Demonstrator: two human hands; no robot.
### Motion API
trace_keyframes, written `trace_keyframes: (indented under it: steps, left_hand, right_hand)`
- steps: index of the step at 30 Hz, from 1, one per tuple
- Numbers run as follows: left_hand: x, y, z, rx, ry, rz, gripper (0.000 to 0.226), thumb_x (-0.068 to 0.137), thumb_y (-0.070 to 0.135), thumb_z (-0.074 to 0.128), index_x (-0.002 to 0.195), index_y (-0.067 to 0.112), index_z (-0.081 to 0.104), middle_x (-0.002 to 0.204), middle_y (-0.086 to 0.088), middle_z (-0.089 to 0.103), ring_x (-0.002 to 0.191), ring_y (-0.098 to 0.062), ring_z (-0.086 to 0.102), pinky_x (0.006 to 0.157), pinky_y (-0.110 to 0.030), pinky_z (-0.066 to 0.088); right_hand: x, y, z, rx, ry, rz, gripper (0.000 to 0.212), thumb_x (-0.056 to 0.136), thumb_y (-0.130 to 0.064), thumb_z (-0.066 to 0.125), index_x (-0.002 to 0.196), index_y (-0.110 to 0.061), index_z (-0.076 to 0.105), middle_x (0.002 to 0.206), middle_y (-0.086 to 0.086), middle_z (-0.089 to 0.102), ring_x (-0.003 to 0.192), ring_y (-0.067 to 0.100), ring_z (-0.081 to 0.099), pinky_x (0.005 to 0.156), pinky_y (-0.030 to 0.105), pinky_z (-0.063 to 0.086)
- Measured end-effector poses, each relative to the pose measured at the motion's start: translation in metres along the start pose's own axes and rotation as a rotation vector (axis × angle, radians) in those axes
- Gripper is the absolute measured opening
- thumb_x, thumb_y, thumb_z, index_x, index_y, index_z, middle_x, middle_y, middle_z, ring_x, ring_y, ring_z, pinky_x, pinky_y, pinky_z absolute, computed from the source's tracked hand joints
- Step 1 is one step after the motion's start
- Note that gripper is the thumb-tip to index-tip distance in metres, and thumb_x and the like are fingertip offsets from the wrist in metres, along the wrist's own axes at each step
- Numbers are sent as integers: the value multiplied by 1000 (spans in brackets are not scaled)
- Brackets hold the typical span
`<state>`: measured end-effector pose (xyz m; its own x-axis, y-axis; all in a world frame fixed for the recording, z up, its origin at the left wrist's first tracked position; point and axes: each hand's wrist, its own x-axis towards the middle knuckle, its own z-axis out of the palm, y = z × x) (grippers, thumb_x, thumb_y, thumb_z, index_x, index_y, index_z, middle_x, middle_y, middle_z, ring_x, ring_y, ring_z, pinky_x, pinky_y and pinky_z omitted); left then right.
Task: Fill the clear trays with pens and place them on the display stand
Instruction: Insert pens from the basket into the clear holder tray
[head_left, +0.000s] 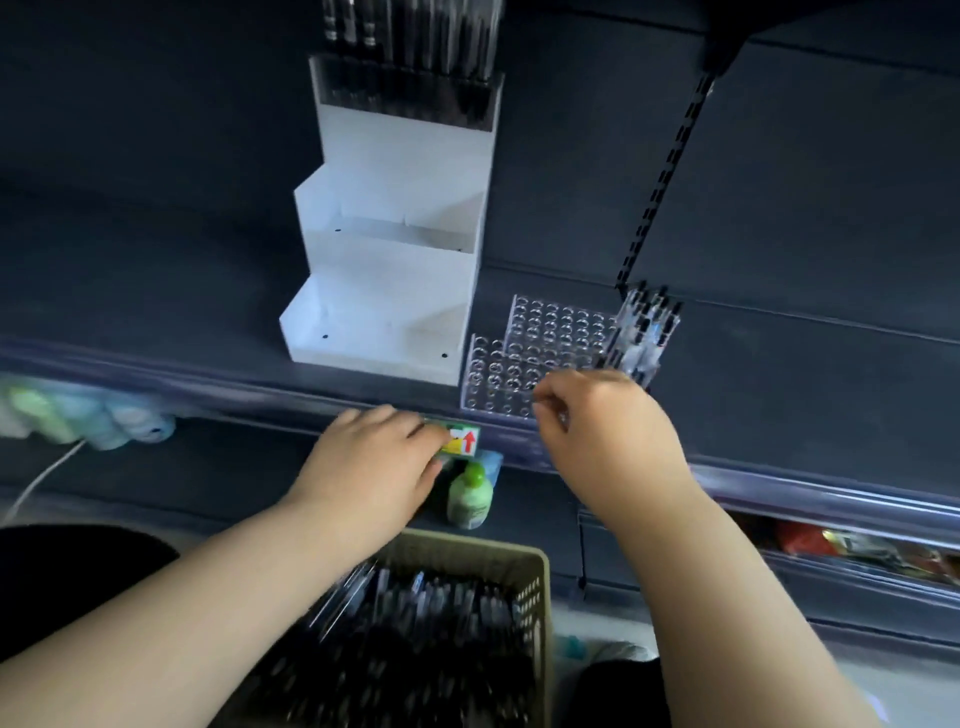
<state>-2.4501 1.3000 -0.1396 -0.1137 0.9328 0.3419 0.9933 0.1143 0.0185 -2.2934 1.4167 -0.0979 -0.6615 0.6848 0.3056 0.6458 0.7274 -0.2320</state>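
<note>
Left hand (374, 462) rests flat with loose fingers on the shelf edge (208, 379). Right hand (602, 431) is curled over the clear trays (550, 332) beside the white display stand (384, 249), can't tell if it's gripping anything. Pens (415, 623) sit in the basket (535, 597) below.

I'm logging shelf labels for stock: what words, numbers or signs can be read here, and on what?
No words or numbers are legible.
Shelf-edge tag: a red upward arrow; remaining print blurred.
Green bottle: label too blurred.
Pens in the basket: markings too blurred.
</note>
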Motion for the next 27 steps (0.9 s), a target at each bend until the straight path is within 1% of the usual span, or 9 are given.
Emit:
trace_keyframes:
  steps: [2, 3, 5, 7, 11, 16, 20, 23, 27]
  left_hand:
    - [-31, -9, -1, 54, -79, -30, 23, 66, 24, 82, 86, 18, 73, 74, 1, 69, 71, -27, 65, 61, -34, 49]
    - [-45, -12, 0, 80, -136, -44, 22, 71, 28, 78, 90, 20, 71, 78, 2, 68, 76, -26, 65, 64, -33, 49]
    - [-66, -18, 3, 85, -279, -102, 25, 88, 36, 58, 110, 26, 61, 100, 6, 64, 99, -22, 59, 79, -32, 44]
    - [-83, -26, 11, 60, -401, -186, 28, 94, 37, 44, 120, 29, 51, 115, 8, 57, 112, -19, 51, 85, -31, 40]
    - [-102, -34, 23, -35, -551, -296, 27, 95, 26, 44, 120, 25, 54, 120, 4, 55, 113, -22, 53, 86, -34, 47]
    - [-116, -23, 57, -86, -730, -375, 26, 95, 21, 44, 117, 22, 57, 121, -4, 56, 109, -27, 56, 83, -34, 46]
    - [-124, -13, 87, -283, -733, -508, 25, 94, 32, 50, 111, 19, 62, 112, -7, 63, 101, -26, 60, 80, -26, 44]
    - [-124, -6, 105, -369, -721, -577, 31, 93, 38, 51, 112, 17, 62, 112, -6, 64, 102, -24, 60, 83, -28, 46]
    - [-124, -4, 121, -396, -737, -661, 37, 90, 48, 52, 106, 16, 60, 106, -5, 64, 98, -24, 60, 81, -31, 48]
  right_hand:
    - [-12, -15, 16, -2, -135, 6, 19, 91, -25, 48, 98, -15, 63, 93, 4, 64, 89, 26, 56, 71, 35, 50]
    - [-19, -21, 25, 1, -214, 21, 19, 91, -27, 49, 100, -17, 63, 96, 4, 64, 90, 26, 57, 71, 34, 51]
    - [-35, -31, 42, -14, -380, 60, 20, 89, -29, 50, 102, -20, 62, 100, 3, 65, 93, 26, 59, 73, 32, 51]
    - [-52, -38, 59, -33, -528, 114, 22, 87, -29, 50, 104, -23, 63, 102, 4, 66, 93, 27, 61, 74, 32, 50]
    - [-84, -47, 95, -53, -701, 197, 24, 87, -30, 51, 105, -20, 63, 101, 6, 65, 92, 27, 62, 72, 31, 50]
    - [-115, -58, 130, 44, -744, 353, 24, 90, -34, 54, 101, -15, 63, 100, 6, 66, 92, 27, 62, 76, 32, 51]
    - [-129, -71, 148, 147, -727, 474, 23, 89, -38, 56, 96, -17, 62, 97, 5, 67, 88, 24, 63, 72, 28, 49]
    - [-128, -77, 155, 73, -758, 481, 32, 87, -49, 54, 96, -18, 60, 92, 2, 64, 87, 23, 63, 66, 26, 45]
    - [-121, -77, 160, -51, -802, 482, 37, 86, -52, 55, 104, -19, 58, 104, 1, 65, 95, 22, 62, 69, 27, 44]
